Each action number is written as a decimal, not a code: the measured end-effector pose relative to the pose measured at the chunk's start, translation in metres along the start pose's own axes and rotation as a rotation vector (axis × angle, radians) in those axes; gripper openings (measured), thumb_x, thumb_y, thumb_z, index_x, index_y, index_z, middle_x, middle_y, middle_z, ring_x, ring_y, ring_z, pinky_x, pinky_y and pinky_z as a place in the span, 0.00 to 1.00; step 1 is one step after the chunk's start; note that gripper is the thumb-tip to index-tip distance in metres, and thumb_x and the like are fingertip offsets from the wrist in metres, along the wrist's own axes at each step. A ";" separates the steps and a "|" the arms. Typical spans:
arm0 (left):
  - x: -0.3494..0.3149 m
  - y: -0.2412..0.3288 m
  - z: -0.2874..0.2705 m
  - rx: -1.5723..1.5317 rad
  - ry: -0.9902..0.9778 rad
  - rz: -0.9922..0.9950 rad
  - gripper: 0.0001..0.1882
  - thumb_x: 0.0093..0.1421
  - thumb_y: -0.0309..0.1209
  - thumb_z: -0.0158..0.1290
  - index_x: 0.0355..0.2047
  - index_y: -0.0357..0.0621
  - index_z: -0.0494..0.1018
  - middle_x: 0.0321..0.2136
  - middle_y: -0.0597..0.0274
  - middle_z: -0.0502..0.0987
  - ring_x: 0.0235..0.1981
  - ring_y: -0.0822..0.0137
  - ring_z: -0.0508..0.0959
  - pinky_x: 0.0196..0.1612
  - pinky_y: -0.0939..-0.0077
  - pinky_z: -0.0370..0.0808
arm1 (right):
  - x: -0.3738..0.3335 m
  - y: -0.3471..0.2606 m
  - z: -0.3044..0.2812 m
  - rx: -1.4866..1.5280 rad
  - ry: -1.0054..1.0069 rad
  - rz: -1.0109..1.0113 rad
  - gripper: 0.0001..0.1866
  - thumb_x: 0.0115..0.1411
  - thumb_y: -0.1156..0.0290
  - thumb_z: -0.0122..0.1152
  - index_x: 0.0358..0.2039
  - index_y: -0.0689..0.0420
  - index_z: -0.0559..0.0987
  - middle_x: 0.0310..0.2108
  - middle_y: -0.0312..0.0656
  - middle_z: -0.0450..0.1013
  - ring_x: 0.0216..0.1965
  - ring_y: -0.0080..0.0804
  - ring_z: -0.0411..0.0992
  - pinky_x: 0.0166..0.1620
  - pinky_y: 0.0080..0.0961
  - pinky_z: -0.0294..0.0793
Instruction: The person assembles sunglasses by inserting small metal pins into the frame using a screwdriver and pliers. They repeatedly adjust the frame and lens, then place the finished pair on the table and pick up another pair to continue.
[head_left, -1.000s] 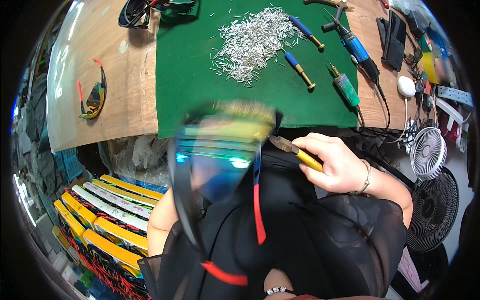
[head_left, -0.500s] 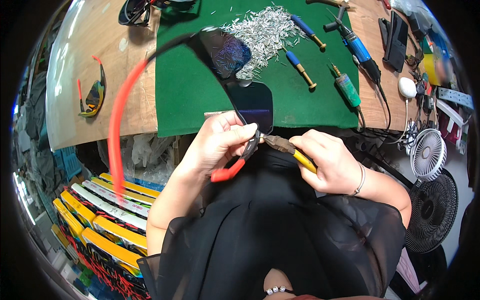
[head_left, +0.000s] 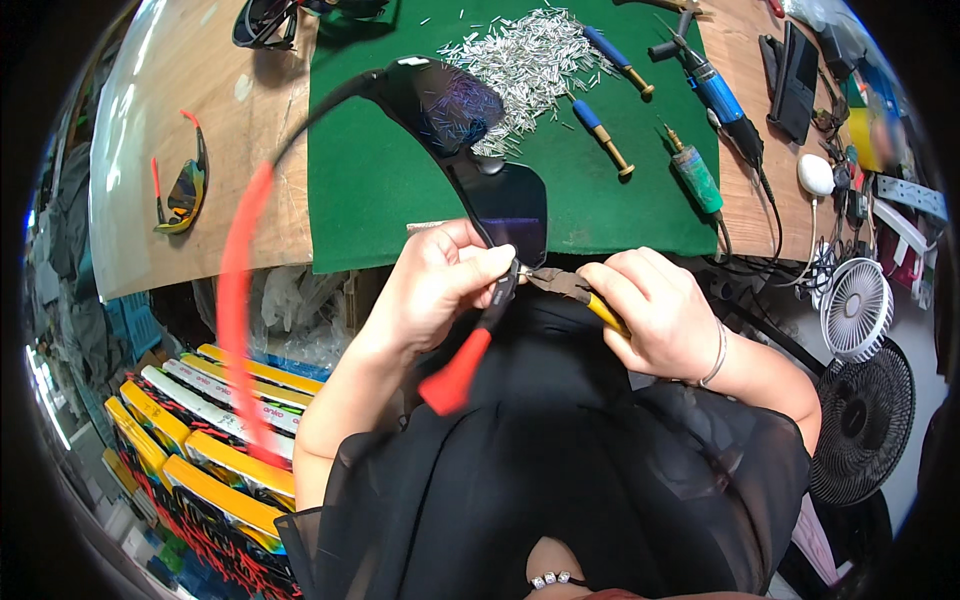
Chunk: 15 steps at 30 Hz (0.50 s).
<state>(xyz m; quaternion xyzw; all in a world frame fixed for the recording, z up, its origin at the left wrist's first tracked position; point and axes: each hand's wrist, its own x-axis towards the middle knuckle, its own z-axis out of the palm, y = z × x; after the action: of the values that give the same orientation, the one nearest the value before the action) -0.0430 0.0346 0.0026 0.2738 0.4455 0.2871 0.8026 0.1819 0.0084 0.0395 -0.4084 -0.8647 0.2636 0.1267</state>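
Note:
My left hand [head_left: 436,283] pinches a pair of black wraparound sunglasses [head_left: 512,205] at the hinge of the near temple. The dark lens points away from me, and both temples have red tips; the far one sweeps out to the left. My right hand [head_left: 658,312] is closed round the yellow handles of a pair of pliers [head_left: 562,284]. The pliers' jaws meet the hinge beside my left thumb. What sits between the jaws is too small to make out.
Beyond lies a green mat [head_left: 380,190] with a heap of small metal pins [head_left: 530,70] and two blue-handled screwdrivers [head_left: 603,137]. Corded tools [head_left: 725,105] lie at right, near a white fan [head_left: 857,308]. Other sunglasses [head_left: 186,185] rest at left, above stacked yellow-lensed ones [head_left: 225,500].
The near temple has swung down, its red tip now lower and pointing toward me. The far temple has dipped slightly. My right hand and the pliers have turned a little at the hinge.

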 end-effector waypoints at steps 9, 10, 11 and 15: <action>-0.015 -0.002 0.011 0.380 0.193 0.149 0.09 0.55 0.20 0.49 0.37 0.38 0.69 0.27 0.70 0.72 0.25 0.83 0.68 0.29 0.89 0.65 | 0.000 0.004 -0.002 0.581 -0.248 0.247 0.19 0.47 0.70 0.55 0.41 0.62 0.70 0.33 0.49 0.69 0.34 0.43 0.69 0.39 0.31 0.69; -0.011 -0.011 0.007 0.482 0.142 0.386 0.08 0.55 0.20 0.49 0.36 0.38 0.69 0.27 0.69 0.72 0.25 0.83 0.68 0.29 0.89 0.65 | 0.000 0.004 -0.002 0.606 -0.244 0.245 0.19 0.47 0.70 0.55 0.40 0.62 0.70 0.32 0.48 0.69 0.34 0.43 0.70 0.38 0.31 0.69; -0.013 -0.013 0.003 0.435 0.113 0.330 0.07 0.55 0.21 0.49 0.36 0.38 0.69 0.27 0.69 0.72 0.26 0.82 0.68 0.29 0.89 0.65 | 0.000 0.004 -0.003 0.631 -0.239 0.243 0.19 0.47 0.70 0.55 0.40 0.62 0.70 0.32 0.48 0.69 0.33 0.42 0.70 0.38 0.30 0.69; -0.023 -0.013 0.001 -0.170 0.013 0.075 0.10 0.57 0.27 0.51 0.40 0.42 0.70 0.33 0.66 0.73 0.33 0.74 0.72 0.37 0.82 0.68 | 0.000 0.006 -0.005 0.754 -0.343 0.353 0.18 0.47 0.70 0.55 0.40 0.61 0.70 0.31 0.48 0.70 0.32 0.40 0.70 0.36 0.28 0.69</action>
<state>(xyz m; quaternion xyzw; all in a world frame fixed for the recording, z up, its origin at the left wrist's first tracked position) -0.0490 0.0096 0.0072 0.2195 0.4143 0.3555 0.8086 0.1874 0.0136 0.0400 -0.4254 -0.6338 0.6417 0.0749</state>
